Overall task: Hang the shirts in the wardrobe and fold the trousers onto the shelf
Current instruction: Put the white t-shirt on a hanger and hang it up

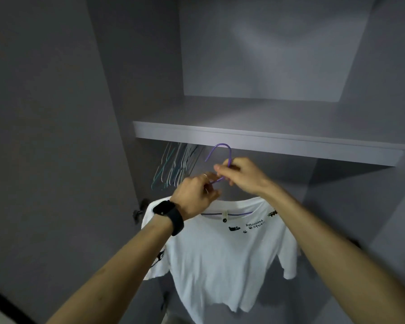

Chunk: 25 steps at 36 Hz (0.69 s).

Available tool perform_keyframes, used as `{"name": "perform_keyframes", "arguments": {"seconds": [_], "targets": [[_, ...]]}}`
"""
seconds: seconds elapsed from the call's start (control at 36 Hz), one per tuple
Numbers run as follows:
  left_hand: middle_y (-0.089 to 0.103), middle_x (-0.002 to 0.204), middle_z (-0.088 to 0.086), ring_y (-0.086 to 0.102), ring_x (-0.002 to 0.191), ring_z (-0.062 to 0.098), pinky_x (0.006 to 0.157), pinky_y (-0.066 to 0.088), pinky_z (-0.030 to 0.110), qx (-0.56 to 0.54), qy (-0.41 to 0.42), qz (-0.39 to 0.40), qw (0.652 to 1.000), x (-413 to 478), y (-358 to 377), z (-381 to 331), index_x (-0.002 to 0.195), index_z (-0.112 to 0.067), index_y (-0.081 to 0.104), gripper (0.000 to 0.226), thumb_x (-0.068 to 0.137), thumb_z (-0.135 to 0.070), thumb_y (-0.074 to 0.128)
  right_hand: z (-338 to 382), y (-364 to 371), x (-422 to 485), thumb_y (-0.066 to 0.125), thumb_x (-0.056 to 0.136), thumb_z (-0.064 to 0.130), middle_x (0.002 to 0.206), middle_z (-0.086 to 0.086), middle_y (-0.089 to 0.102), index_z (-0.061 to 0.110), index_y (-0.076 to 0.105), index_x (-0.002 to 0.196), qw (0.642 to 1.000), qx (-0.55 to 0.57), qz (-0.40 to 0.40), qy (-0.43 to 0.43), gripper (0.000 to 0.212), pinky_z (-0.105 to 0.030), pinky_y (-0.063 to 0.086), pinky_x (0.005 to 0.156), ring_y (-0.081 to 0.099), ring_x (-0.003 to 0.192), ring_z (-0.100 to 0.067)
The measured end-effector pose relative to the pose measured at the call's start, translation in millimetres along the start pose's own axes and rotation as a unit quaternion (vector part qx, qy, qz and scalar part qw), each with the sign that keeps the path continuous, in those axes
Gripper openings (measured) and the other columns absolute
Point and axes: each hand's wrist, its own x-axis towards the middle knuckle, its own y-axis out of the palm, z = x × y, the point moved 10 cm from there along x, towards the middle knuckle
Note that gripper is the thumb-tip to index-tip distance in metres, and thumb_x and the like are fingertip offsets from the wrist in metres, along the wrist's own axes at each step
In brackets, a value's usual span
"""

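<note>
Under the wardrobe shelf [267,139], just below its front lip: one white shirt [220,258], already dressed on a purple hanger [220,144] and held up in the air. My right hand [242,176] pinches the stem beneath the hook; my left hand [194,195] curls round the wire lower down. I judge the hook not yet on the rail, which is hidden. Spare hangers [173,169] are bunched at left. Trousers: none in view, folding still owed.

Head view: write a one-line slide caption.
Left hand and right hand grip a purple hanger bearing a white T-shirt, its hook just under the wardrobe shelf, empty hangers to the left.
</note>
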Motion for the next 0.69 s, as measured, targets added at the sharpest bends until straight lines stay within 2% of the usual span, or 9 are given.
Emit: {"name": "perform_keyframes", "arguments": {"seconds": [0.06,0.08,0.17,0.22,0.31,0.44,0.53,0.58,0.69], "targets": [[0.068,0.080,-0.010,0.064,0.078,0.009,0.074,0.046,0.023,-0.082,-0.022,-0.014,0.996,3,4,3,0.099,-0.025,0.070,0.010,0.096,-0.034,0.065,-9,-12,-13,0.066,0.097,0.033,0.081,0.006,0.069,0.015,0.068,0.089,0.997,0.075,-0.016,-0.007,0.020,-0.023,0.050,0.075,0.065,0.073,-0.008],[0.067,0.076,-0.012,0.062,0.073,0.002,0.072,0.045,0.020,-0.109,-0.027,-0.016,0.994,3,6,5,0.090,-0.027,0.069,0.010,0.097,-0.033,0.064,-18,-20,-21,0.064,0.098,0.033,0.090,0.010,0.071,0.021,0.068,0.095,0.997,0.077,-0.032,-0.005,0.013,-0.021,0.050,0.082,0.067,0.084,-0.006],[0.067,0.076,-0.014,0.061,0.071,-0.003,0.069,0.045,0.014,-0.154,-0.050,-0.008,0.987,0,12,18,0.084,-0.030,0.066,0.014,0.097,-0.033,0.064,-76,-39,-49,0.056,0.100,0.046,0.110,0.019,0.067,0.035,0.067,0.113,0.995,-0.043,-0.058,0.075,0.020,-0.024,0.044,0.096,0.062,0.103,-0.003],[0.070,0.083,-0.011,0.064,0.079,0.003,0.072,0.046,0.016,-0.156,-0.063,0.005,0.986,0,16,25,0.086,-0.027,0.068,0.013,0.097,-0.032,0.064,-113,-38,-66,0.050,0.101,0.049,0.102,0.018,0.070,0.034,0.070,0.107,0.985,-0.105,-0.048,0.129,0.025,-0.029,0.045,0.094,0.063,0.098,-0.007],[0.069,0.085,-0.009,0.066,0.085,0.012,0.076,0.050,0.025,-0.126,-0.066,0.020,0.990,0,25,24,0.087,-0.027,0.067,0.012,0.097,-0.030,0.063,-133,-25,-81,0.058,0.101,0.035,0.078,0.020,0.069,0.031,0.070,0.086,0.991,-0.052,-0.063,0.108,0.019,-0.021,0.045,0.075,0.060,0.076,0.003],[0.068,0.089,-0.010,0.063,0.085,0.009,0.072,0.042,0.014,-0.110,-0.058,0.042,0.991,6,44,5,0.100,-0.016,0.072,0.014,0.100,-0.023,0.060,-139,-5,-94,0.066,0.097,0.019,0.086,0.027,0.072,0.031,0.072,0.088,0.992,0.030,-0.097,0.080,0.016,-0.017,0.048,0.085,0.064,0.084,0.006],[0.068,0.092,-0.004,0.061,0.084,0.013,0.069,0.038,0.014,-0.080,-0.054,0.057,0.994,0,57,5,0.100,-0.010,0.073,0.016,0.099,-0.020,0.060,-155,-10,-108,0.067,0.097,0.019,0.082,0.030,0.071,0.033,0.074,0.086,0.981,0.058,-0.153,0.099,0.019,-0.017,0.048,0.082,0.065,0.083,0.003],[0.068,0.092,-0.003,0.062,0.086,0.016,0.069,0.039,0.015,-0.072,-0.051,0.071,0.994,-5,66,4,0.100,-0.009,0.074,0.016,0.099,-0.019,0.060,-159,-16,-116,0.070,0.095,0.022,0.079,0.034,0.070,0.026,0.079,0.090,0.974,0.044,-0.195,0.101,0.011,-0.019,0.050,0.083,0.066,0.082,0.005],[0.071,0.095,0.000,0.064,0.087,0.016,0.072,0.043,0.011,-0.084,-0.063,0.064,0.992,-9,74,2,0.100,-0.007,0.074,0.017,0.099,-0.018,0.060,-140,-2,-118,0.077,0.090,0.026,0.085,0.031,0.072,0.023,0.080,0.096,0.987,0.026,-0.150,0.058,0.008,-0.015,0.052,0.086,0.069,0.089,0.007]]}}
